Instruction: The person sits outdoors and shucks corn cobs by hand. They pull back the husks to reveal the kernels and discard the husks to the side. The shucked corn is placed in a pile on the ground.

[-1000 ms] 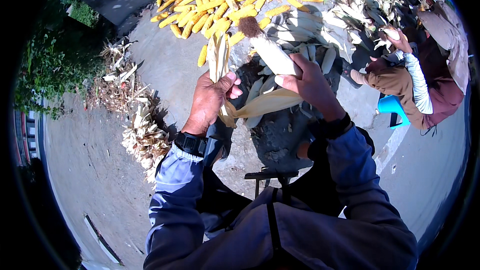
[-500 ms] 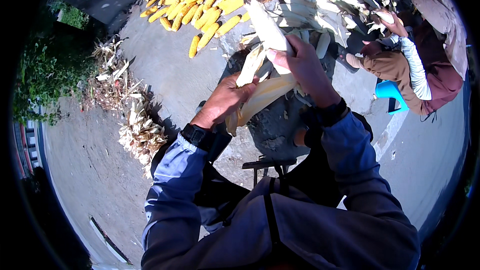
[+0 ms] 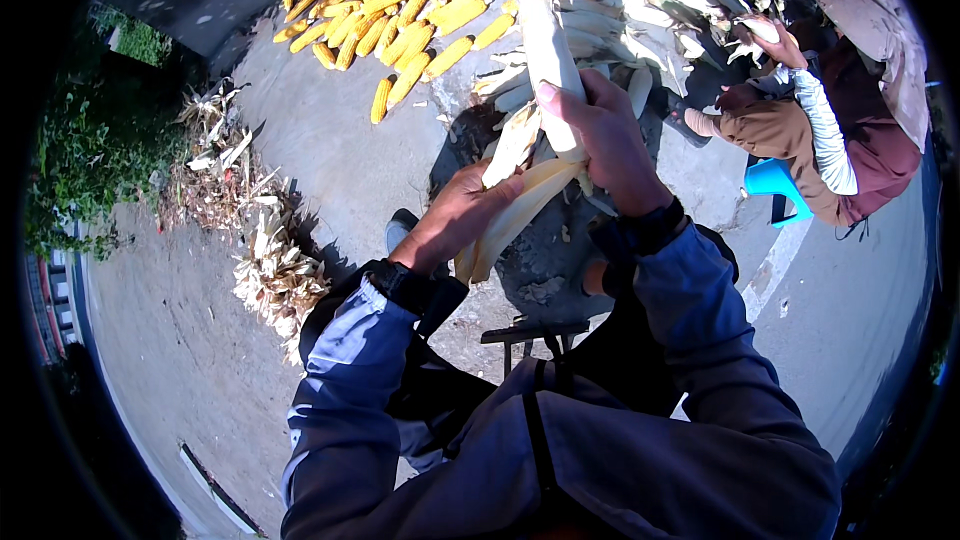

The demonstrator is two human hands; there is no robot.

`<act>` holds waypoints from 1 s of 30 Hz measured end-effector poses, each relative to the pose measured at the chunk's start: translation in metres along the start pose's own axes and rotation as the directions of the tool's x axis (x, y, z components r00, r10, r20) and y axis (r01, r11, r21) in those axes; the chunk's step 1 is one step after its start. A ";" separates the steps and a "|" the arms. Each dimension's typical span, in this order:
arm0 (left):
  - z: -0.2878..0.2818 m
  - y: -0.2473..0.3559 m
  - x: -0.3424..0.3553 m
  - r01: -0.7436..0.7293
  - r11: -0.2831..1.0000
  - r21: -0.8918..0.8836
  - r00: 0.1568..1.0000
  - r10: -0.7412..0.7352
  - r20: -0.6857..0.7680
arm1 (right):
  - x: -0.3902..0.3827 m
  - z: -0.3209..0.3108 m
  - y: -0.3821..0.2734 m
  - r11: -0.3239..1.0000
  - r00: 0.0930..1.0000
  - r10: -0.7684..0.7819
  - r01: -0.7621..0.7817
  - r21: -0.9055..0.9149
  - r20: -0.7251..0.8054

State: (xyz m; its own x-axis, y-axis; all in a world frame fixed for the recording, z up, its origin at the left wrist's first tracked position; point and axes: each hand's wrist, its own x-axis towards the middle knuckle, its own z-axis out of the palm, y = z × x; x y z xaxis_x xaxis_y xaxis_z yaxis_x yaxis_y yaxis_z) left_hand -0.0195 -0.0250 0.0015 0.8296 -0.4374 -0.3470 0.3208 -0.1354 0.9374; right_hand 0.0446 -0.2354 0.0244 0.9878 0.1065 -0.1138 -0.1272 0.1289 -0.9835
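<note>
On sunlit grey concrete, I work from a distance as the right hand (image 3: 605, 130) wraps its fingers around the lower part of a long ear of corn in a smooth, cream-white husk (image 3: 548, 50), thumb laid along its side, its upper end tilted away toward the far piles. The left hand (image 3: 465, 215) is closed on long, papery, straw-yellow husk leaves (image 3: 525, 205) at the ear's base; I cannot tell exactly where its hidden fingertips pinch. The ear hangs in midair, well clear of the ground. Stripping it well, I judge, calls for a low, steady right grip while the left gathers the leaves close to the base and draws them away together, since dry leaves could tear if pulled by their ends. No yellow kernels show on this ear, so another layer probably covers it. Beyond lie a spread of bare, golden-yellow corn cobs (image 3: 400, 20) and a pile of pale, husk-covered ears (image 3: 690, 10), the latter crowding the space just past the raised ear. At left sits a ragged heap of dry, beige husks (image 3: 280, 270); at right, a co-worker in brown trousers (image 3: 770, 130), near a bright-blue plastic stool (image 3: 775, 180), limits any wide swing that way.
</note>
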 end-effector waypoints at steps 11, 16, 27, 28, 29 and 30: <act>0.008 -0.001 0.002 0.078 0.917 0.390 0.997 -0.077 -0.018 | -0.001 0.005 0.005 0.994 0.999 -0.033 0.030 -0.107 -0.025; 0.004 -0.027 0.007 0.001 0.972 0.234 1.000 0.006 -0.029 | -0.002 0.011 0.003 0.996 1.000 0.013 -0.013 0.084 0.001; 0.017 -0.013 -0.001 0.106 0.987 -0.121 0.994 -0.104 0.026 | -0.003 0.009 0.008 0.970 0.997 0.074 -0.071 0.233 -0.004; 0.018 -0.012 -0.002 0.087 0.985 -0.149 0.996 -0.085 0.023 | -0.004 0.010 0.008 0.969 0.997 0.080 -0.077 0.233 -0.004; 0.017 -0.013 -0.003 0.091 0.985 -0.150 0.996 -0.088 0.024 | -0.006 0.011 0.007 0.970 0.997 0.077 -0.074 0.231 -0.003; 0.016 -0.014 -0.004 0.094 0.984 -0.151 0.995 -0.092 0.024 | -0.008 0.012 0.005 0.971 0.997 0.074 -0.072 0.229 -0.002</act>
State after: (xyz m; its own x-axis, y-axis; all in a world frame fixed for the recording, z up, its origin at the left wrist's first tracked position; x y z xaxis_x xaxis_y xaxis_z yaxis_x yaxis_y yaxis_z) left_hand -0.0344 -0.0355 -0.0100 0.7855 -0.4443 -0.4308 0.4628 -0.0405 0.8856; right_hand 0.0350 -0.2238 0.0223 0.9758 0.1140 -0.1867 -0.2150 0.3429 -0.9144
